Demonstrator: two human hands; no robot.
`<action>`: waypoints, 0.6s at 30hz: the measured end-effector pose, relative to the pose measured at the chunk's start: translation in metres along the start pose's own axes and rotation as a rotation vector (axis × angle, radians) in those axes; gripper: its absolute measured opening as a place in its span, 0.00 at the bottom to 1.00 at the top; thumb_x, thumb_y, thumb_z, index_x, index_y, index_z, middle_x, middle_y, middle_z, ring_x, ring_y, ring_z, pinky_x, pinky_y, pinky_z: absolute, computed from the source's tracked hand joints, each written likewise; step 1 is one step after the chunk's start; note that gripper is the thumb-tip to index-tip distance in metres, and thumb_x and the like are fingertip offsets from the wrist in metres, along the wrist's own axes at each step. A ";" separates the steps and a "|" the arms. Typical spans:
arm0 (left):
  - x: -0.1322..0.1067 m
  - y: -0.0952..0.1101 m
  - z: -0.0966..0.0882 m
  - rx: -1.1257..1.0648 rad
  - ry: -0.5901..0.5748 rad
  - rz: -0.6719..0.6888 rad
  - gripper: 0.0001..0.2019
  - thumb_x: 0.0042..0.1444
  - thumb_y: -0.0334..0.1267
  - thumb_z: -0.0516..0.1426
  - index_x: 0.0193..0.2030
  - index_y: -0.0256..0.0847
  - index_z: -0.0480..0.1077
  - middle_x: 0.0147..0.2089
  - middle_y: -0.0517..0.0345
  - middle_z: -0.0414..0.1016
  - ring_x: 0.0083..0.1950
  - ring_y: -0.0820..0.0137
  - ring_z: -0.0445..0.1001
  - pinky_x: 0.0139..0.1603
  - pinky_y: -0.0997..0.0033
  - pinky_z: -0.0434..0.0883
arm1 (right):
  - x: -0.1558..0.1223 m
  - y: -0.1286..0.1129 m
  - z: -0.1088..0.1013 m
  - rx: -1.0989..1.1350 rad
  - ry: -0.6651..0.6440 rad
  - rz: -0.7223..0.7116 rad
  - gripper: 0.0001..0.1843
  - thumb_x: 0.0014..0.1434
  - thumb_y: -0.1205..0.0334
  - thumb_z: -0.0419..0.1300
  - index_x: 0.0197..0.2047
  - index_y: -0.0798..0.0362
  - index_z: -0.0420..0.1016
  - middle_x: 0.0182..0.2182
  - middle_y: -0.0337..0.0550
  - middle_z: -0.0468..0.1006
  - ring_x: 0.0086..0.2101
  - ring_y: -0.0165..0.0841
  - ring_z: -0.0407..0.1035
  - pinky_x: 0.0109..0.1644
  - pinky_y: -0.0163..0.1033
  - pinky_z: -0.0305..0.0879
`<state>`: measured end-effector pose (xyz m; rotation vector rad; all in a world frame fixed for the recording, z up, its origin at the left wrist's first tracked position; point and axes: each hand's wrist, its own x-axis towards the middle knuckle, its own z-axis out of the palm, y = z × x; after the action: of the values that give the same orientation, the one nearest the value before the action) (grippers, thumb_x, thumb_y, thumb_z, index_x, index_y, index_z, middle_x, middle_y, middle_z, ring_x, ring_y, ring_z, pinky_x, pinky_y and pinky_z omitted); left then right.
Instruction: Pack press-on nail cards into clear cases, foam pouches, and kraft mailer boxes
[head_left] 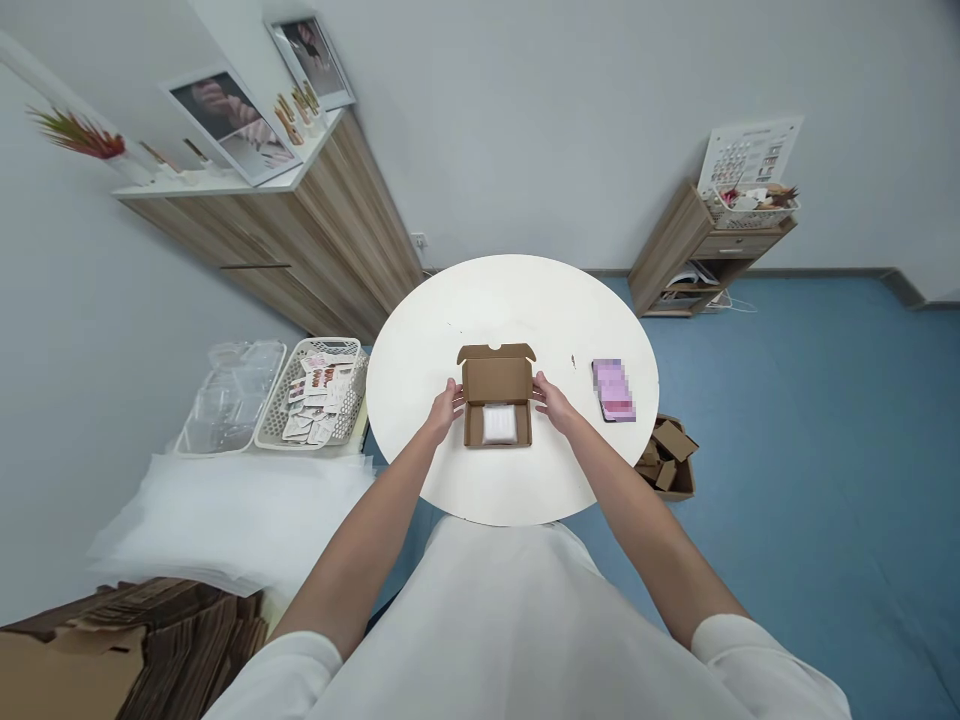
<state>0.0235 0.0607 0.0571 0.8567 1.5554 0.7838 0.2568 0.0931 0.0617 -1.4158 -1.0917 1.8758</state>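
Note:
A small brown cardboard box point(496, 380) stands on the white round table with its lid raised at the back. Inside it lies a white wrapped packet point(499, 424), whose contents I cannot make out. My left hand point(445, 408) is at the box's left side, thumb up and fingers stretched toward the cardboard. On the opposite side, my right hand point(552, 402) has its fingers spread, the tips at the right edge near the lid's hinge. Neither hand is closed around anything. Whether the fingertips press on the box is hard to tell.
A phone point(613, 390) lies on the round table point(510, 295), right of the box. To the left stand a basket of small packets point(311, 395), clear plastic containers point(236, 395), white sheets point(232, 510) and stacked cardboard point(150, 640). A carton of cardboard pieces point(667, 458) sits at lower right.

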 end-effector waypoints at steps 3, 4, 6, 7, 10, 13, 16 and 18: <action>-0.004 0.000 -0.002 0.026 -0.039 0.051 0.35 0.55 0.60 0.30 0.56 0.41 0.59 0.59 0.50 0.60 0.58 0.63 0.61 0.48 0.65 0.66 | 0.000 0.000 -0.002 -0.020 -0.027 -0.064 0.30 0.55 0.37 0.39 0.52 0.42 0.64 0.57 0.39 0.61 0.54 0.38 0.56 0.54 0.47 0.51; -0.006 -0.002 -0.003 0.034 -0.049 0.060 0.35 0.55 0.60 0.29 0.56 0.41 0.59 0.60 0.51 0.60 0.59 0.63 0.60 0.48 0.65 0.66 | -0.001 0.002 -0.003 -0.035 -0.030 -0.076 0.30 0.55 0.37 0.38 0.53 0.43 0.64 0.57 0.39 0.60 0.54 0.37 0.56 0.53 0.46 0.53; -0.008 -0.008 -0.006 0.042 -0.053 0.060 0.37 0.54 0.60 0.27 0.56 0.42 0.59 0.60 0.51 0.59 0.59 0.64 0.60 0.47 0.65 0.66 | -0.003 0.007 -0.006 -0.079 -0.013 -0.078 0.31 0.56 0.38 0.37 0.54 0.44 0.62 0.57 0.40 0.59 0.53 0.36 0.56 0.52 0.44 0.56; -0.010 -0.011 -0.007 0.043 -0.050 0.052 0.37 0.53 0.60 0.26 0.56 0.42 0.59 0.60 0.51 0.59 0.58 0.64 0.60 0.47 0.66 0.66 | -0.004 0.011 -0.007 -0.101 0.008 -0.073 0.32 0.56 0.38 0.36 0.55 0.45 0.62 0.57 0.41 0.60 0.53 0.36 0.57 0.50 0.42 0.57; -0.014 -0.020 -0.012 0.052 -0.073 0.031 0.41 0.51 0.61 0.22 0.57 0.41 0.59 0.58 0.51 0.61 0.55 0.65 0.62 0.45 0.66 0.66 | -0.009 0.020 -0.009 -0.132 0.055 -0.062 0.34 0.56 0.38 0.34 0.54 0.47 0.64 0.52 0.43 0.65 0.48 0.34 0.62 0.47 0.40 0.61; -0.018 -0.025 -0.016 0.088 -0.136 0.031 0.43 0.50 0.60 0.19 0.57 0.42 0.59 0.55 0.52 0.64 0.53 0.66 0.65 0.45 0.66 0.66 | -0.015 0.024 -0.009 -0.126 0.047 -0.045 0.35 0.56 0.38 0.33 0.53 0.49 0.65 0.49 0.44 0.69 0.45 0.34 0.64 0.47 0.40 0.60; -0.024 -0.024 -0.018 0.108 -0.170 0.007 0.42 0.51 0.61 0.21 0.57 0.42 0.60 0.54 0.51 0.66 0.51 0.66 0.66 0.45 0.65 0.66 | -0.023 0.023 -0.010 -0.136 0.031 -0.001 0.35 0.56 0.38 0.34 0.51 0.49 0.67 0.48 0.45 0.70 0.45 0.35 0.65 0.48 0.42 0.58; -0.028 -0.023 -0.018 0.125 -0.173 -0.015 0.41 0.51 0.62 0.24 0.55 0.42 0.61 0.53 0.50 0.67 0.51 0.65 0.66 0.45 0.66 0.66 | -0.027 0.020 -0.011 -0.154 0.013 0.023 0.34 0.56 0.38 0.35 0.51 0.49 0.67 0.49 0.46 0.70 0.45 0.36 0.66 0.49 0.43 0.57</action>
<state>0.0056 0.0244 0.0544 0.9775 1.4665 0.5899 0.2761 0.0632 0.0571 -1.5281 -1.2415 1.8292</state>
